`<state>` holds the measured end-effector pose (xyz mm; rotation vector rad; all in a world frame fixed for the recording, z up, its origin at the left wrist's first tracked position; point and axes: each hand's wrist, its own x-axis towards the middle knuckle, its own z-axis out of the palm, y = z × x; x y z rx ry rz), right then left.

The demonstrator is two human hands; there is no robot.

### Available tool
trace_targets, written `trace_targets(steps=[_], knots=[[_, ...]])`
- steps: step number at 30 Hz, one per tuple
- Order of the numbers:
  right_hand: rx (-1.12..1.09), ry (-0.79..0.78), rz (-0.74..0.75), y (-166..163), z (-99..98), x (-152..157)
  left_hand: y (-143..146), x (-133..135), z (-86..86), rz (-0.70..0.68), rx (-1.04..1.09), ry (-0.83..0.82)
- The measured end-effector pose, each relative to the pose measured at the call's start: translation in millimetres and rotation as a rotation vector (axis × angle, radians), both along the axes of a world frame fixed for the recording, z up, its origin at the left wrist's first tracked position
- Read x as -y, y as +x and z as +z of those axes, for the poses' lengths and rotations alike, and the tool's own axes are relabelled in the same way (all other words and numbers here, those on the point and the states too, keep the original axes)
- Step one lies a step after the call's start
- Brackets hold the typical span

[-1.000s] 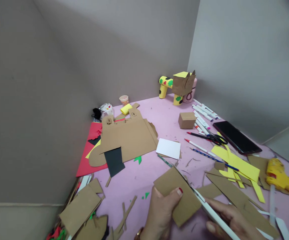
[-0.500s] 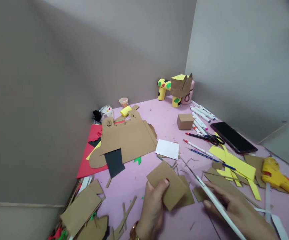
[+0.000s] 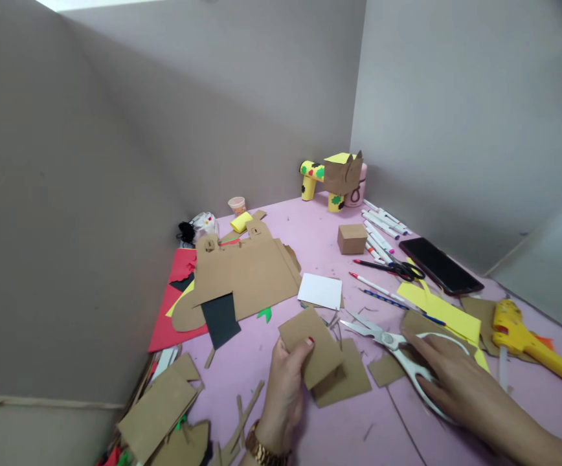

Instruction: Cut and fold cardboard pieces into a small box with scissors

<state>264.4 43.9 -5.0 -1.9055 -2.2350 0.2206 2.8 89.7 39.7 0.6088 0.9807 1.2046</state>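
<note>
My left hand (image 3: 285,391) pinches a small brown cardboard rectangle (image 3: 310,343) between thumb and fingers, just above the pink table (image 3: 271,353). A second cut cardboard piece (image 3: 346,382) lies flat right under it. My right hand (image 3: 450,375) lies over the handles of white scissors (image 3: 388,340), fingers curled on them. The scissors lie flat on the table, blades apart and pointing left toward the held cardboard.
A large cardboard cutout (image 3: 247,272) covers red paper (image 3: 174,310) and black paper (image 3: 220,320) at left. A white card (image 3: 320,291), small box (image 3: 351,238), markers (image 3: 382,223), black scissors (image 3: 402,268), phone (image 3: 440,265) and yellow glue gun (image 3: 528,340) sit right. Walls enclose the corner.
The cardboard has come apart into two pieces; my left hand drew one piece leftward. My right hand lowered the scissors from upright to flat on the table.
</note>
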Motion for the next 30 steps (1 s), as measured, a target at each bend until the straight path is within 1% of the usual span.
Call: trace_targets(steps=[2, 4, 6, 7, 8, 10, 11, 12, 14, 15, 18, 19, 24, 30], knots=[[-0.002, 0.019, -0.002, 0, 7.5, 0, -1, -1, -2.6, 0.043, 0.027, 0.012], [-0.032, 0.039, -0.031, -6, 19.2, 0, -1, -4, -5.0, 0.08, 0.055, 0.029], [-0.15, 0.059, -0.047, -21, 32.5, -1, -1, -5, -6.1, 0.091, 0.077, 0.043], [-0.25, 0.067, -0.046, -31, 38.3, -3, 0, -6, -6.3, 0.082, 0.094, 0.044], [-0.37, 0.032, -0.016, -43, 42.9, -5, 1, -6, -6.2, 0.07, 0.119, 0.035], [-0.642, -0.096, -0.032, -69, 47.0, -12, 3, -4, -6.0, 0.029, 0.177, 0.001], [-0.793, -0.129, 0.024, -80, 46.6, -18, 5, -3, -6.1, 0.001, 0.199, -0.016], [-0.887, -0.158, 0.072, -90, 45.1, -24, 6, -2, -6.3, -0.029, 0.205, -0.023], [-0.893, -0.158, 0.087, -102, 41.1, -40, 7, -2, -7.3, -0.043, 0.126, 0.03], [-0.878, -0.143, 0.084, -104, 39.6, -48, 6, -3, -7.9, -0.014, 0.058, 0.075], [-0.803, -0.103, 0.099, -105, 38.8, -69, -5, -11, -9.9, 0.165, -0.171, 0.201], [-0.775, -0.098, 0.111, -104, 39.1, -74, -9, -14, -10.6, 0.199, -0.225, 0.223], [-0.679, -0.085, 0.144, -109, 36.0, -88, -22, -22, -17.4, 0.159, -0.376, 0.259], [-0.641, -0.061, 0.166, -115, 34.3, -83, -21, -23, -23.0, 0.185, -0.436, 0.282]])
